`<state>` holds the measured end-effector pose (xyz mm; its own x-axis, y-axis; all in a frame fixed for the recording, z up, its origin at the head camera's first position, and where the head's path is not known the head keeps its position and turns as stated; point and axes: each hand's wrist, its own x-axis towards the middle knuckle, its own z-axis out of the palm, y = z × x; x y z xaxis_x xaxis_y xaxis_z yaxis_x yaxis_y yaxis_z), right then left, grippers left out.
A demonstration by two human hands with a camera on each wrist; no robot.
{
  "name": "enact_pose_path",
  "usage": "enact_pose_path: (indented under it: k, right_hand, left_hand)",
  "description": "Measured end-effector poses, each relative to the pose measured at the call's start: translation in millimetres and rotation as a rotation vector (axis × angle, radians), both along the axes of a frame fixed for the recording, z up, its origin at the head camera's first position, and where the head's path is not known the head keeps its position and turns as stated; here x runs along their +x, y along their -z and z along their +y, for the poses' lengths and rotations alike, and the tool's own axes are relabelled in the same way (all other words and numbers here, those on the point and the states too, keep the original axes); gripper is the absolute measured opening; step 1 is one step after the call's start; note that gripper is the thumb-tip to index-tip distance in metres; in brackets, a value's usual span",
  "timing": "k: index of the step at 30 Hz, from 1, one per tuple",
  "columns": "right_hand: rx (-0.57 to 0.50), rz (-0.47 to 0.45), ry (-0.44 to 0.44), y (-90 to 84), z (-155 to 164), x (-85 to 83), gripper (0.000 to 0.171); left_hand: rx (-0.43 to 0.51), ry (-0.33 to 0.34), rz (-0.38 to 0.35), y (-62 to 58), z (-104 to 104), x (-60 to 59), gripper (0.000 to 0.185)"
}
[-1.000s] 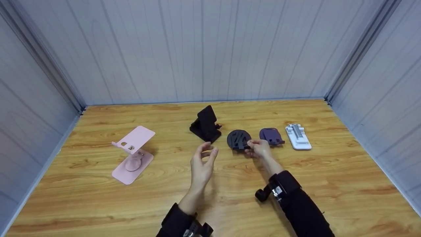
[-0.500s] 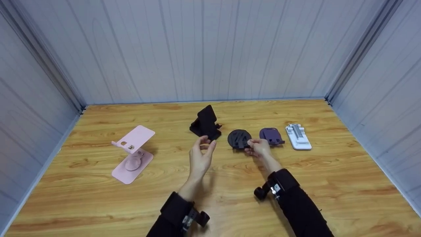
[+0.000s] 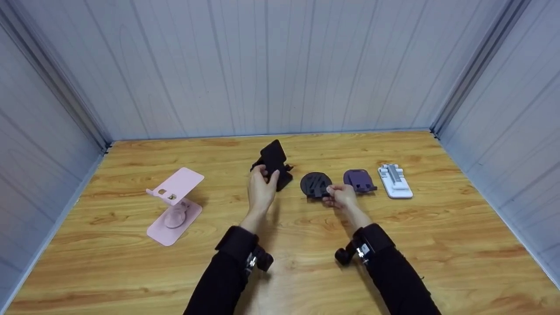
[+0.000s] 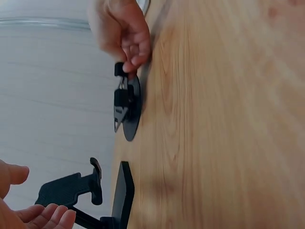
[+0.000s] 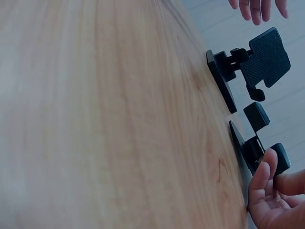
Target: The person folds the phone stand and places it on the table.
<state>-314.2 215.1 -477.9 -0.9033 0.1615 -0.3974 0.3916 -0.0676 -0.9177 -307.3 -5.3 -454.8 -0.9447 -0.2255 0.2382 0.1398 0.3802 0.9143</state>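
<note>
In the head view my right hand [image 3: 343, 197] pinches the front lip of a round black phone stand [image 3: 313, 181] low on the table. The left wrist view has the same right hand [image 4: 127, 36] with thumb and finger on the lip's black pad, above the disc base. My left hand [image 3: 261, 190] reaches over a black phone stand [image 3: 273, 155] with a tilted plate, thumb and fingers apart. From the right wrist camera a gap shows between the left fingertips [image 5: 256, 14] and that stand's plate [image 5: 267, 57].
Just right of the right hand lies a folded purple phone stand [image 3: 358, 179], then a folded white one [image 3: 395, 181]. A pink phone stand [image 3: 175, 216] stands raised at the left. Pale panel walls [image 3: 280, 65] enclose the wooden table [image 3: 297, 280] at back and sides.
My left hand has moved forward and slightly left, from in front of the tilted black stand to over it. The right hand keeps its pinch on the round stand, nearly still.
</note>
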Motion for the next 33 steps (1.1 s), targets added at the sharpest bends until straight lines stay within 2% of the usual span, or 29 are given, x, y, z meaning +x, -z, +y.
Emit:
enact_pose_path:
  k: [6, 8, 12, 16, 22, 25, 28, 33]
  right_hand:
    - [0.007, -0.028, -0.012, 0.7, 2, -1.4, 0.043]
    - [0.000, -0.028, -0.001, 0.6, 2, -1.7, 0.040]
    - [-0.001, -0.025, 0.004, -0.2, 3, -0.8, 0.041]
    - [-0.004, -0.019, -0.013, -1.0, 4, -0.1, 0.046]
    - [0.009, -0.013, -0.025, 0.9, 2, 0.2, 0.046]
    - [0.007, -0.017, -0.031, 2.5, 0, 0.7, 0.045]
    - [-0.004, -0.020, -0.040, 2.7, -1, 1.7, 0.046]
    - [-0.012, -0.020, -0.044, 1.6, -2, 4.6, 0.047]
  left_hand:
    - [-0.159, -0.043, -0.045, 56.9, -3, -59.7, 0.055]
    - [-0.162, -0.045, -0.097, 58.5, -3, -67.5, 0.056]
    - [-0.125, -0.037, -0.117, 69.8, -4, -83.0, 0.059]
    - [-0.118, -0.032, -0.121, 74.3, -5, -92.0, 0.059]
    - [-0.073, -0.009, -0.168, 80.6, -7, -102.3, 0.062]
    - [-0.033, -0.021, -0.171, 75.7, -8, -100.0, 0.058]
    - [0.008, -0.062, -0.167, 61.4, -8, -91.3, 0.046]
    - [0.069, -0.123, -0.134, 12.3, -5, -50.7, 0.025]
